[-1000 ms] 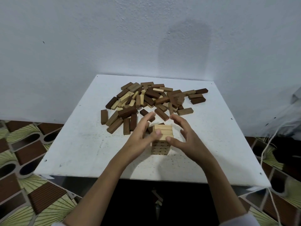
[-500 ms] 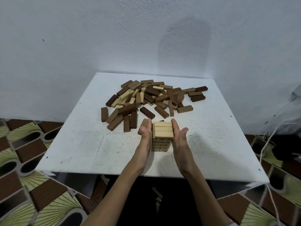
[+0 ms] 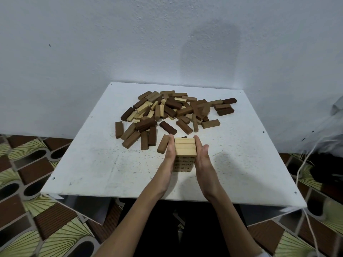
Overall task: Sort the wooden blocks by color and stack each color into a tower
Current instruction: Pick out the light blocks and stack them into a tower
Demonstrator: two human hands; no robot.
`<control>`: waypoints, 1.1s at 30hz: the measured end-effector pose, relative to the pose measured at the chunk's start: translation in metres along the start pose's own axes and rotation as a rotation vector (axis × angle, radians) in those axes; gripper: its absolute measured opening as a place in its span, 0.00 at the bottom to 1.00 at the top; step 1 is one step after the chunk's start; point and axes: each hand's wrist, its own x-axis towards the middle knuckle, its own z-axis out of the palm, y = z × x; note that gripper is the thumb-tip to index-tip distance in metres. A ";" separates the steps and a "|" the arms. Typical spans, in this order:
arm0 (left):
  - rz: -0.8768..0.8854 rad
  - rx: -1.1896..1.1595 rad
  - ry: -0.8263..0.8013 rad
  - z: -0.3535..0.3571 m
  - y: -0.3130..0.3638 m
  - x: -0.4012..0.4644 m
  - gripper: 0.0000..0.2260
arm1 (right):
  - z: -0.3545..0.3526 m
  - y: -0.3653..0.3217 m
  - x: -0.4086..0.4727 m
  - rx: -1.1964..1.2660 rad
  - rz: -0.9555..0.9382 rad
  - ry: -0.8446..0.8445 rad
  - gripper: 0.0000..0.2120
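Left hand (image 3: 170, 154), right hand (image 3: 201, 156), flat palms pressing light tower (image 3: 185, 153) sides

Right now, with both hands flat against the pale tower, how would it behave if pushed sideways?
The pale tower is loose stacked layers, so a push would probably shear or topple it. It looks taller than wide. The left hand and right hand bracing both sides likely steady it.

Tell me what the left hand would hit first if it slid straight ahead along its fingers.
Probably the dark brown wooden block lying flat just beyond the fingertips of the left hand, which presses flat against the pale wooden block tower. Depth is unclear; it could slip just past its near end.
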 end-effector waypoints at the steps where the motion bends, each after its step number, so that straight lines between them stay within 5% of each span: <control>1: 0.011 -0.034 -0.001 0.000 -0.004 0.002 0.28 | 0.000 0.001 0.001 0.022 0.017 0.012 0.28; 11: 0.031 0.056 -0.008 0.000 0.000 0.002 0.29 | -0.004 0.004 0.001 -0.089 0.029 -0.006 0.37; 19: 0.015 0.064 -0.004 0.001 0.002 0.004 0.27 | -0.003 0.005 0.002 -0.100 0.025 0.002 0.29; 33: 0.022 0.072 0.016 0.003 0.003 0.000 0.28 | -0.003 0.000 0.001 -0.138 0.036 0.002 0.27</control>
